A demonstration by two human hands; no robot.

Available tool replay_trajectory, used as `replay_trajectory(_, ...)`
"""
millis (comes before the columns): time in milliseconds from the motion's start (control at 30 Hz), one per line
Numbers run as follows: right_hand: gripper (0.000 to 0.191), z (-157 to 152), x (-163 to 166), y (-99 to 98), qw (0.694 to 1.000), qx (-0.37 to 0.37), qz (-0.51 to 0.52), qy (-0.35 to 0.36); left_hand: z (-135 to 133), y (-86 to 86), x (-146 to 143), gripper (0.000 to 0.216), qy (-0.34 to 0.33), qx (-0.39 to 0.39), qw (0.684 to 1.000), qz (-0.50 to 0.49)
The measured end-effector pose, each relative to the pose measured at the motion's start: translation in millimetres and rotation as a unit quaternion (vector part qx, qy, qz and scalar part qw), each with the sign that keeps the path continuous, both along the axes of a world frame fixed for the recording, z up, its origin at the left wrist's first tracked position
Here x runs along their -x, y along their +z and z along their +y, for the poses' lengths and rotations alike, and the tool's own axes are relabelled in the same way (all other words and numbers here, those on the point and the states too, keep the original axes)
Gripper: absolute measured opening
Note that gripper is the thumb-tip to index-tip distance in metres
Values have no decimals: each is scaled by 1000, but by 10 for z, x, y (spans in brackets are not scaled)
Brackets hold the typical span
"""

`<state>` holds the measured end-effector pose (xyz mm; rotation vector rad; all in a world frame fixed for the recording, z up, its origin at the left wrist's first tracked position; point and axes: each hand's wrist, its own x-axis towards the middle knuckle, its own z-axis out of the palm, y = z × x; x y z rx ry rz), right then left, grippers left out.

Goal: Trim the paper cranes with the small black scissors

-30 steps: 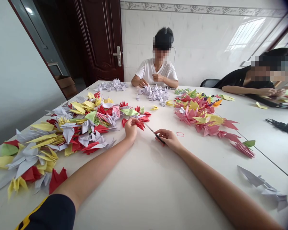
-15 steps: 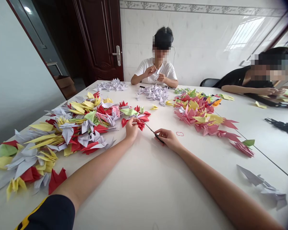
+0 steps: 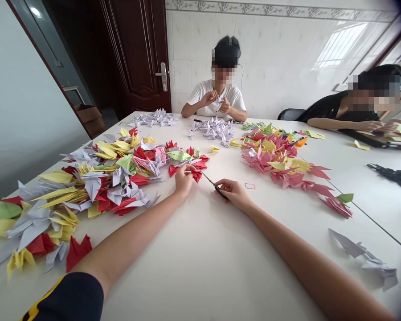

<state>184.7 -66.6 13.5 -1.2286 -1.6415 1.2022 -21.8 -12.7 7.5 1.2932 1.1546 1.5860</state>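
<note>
My left hand (image 3: 183,179) is closed in a pinch at a red folded paper crane (image 3: 197,176) near the middle of the table. A small whitish bit shows at its fingertips; what that is I cannot make out. My right hand (image 3: 233,191) is closed on a black-handled pair of scissors (image 3: 221,192), seen nearly edge-on. Their thin dark blades point up and left, with the tips close to the red crane and my left fingers. Just behind the left hand lie more red cranes and a green crane (image 3: 179,155).
A large pile of colored cranes (image 3: 96,183) covers the left side. Pink and yellow cranes (image 3: 270,156) lie at right, white cranes (image 3: 215,128) farther back. One person (image 3: 217,96) sits opposite, another (image 3: 337,107) at right. Black cords (image 3: 392,175) and gray paper cranes (image 3: 364,258) lie at right.
Both hands, the scissors and the red crane stay almost in place. The whole view shifts very slightly left. The person opposite has moved a hand's fingers a little.
</note>
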Motion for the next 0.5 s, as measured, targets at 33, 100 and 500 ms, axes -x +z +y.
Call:
replay_trajectory(33,27,1,0,-5,1000,-3,-5,-2,-4,7,-2,27,-2,-2,1000,4)
replay_trajectory(100,27,-1,2,-11,1000,-8,-18,-10,-14,20,-7,26,-11,-4,1000,8)
replay_trajectory(500,30,-4,-1,-21,999,-18,-30,-12,0,-27,-18,26,-30,10,999,11)
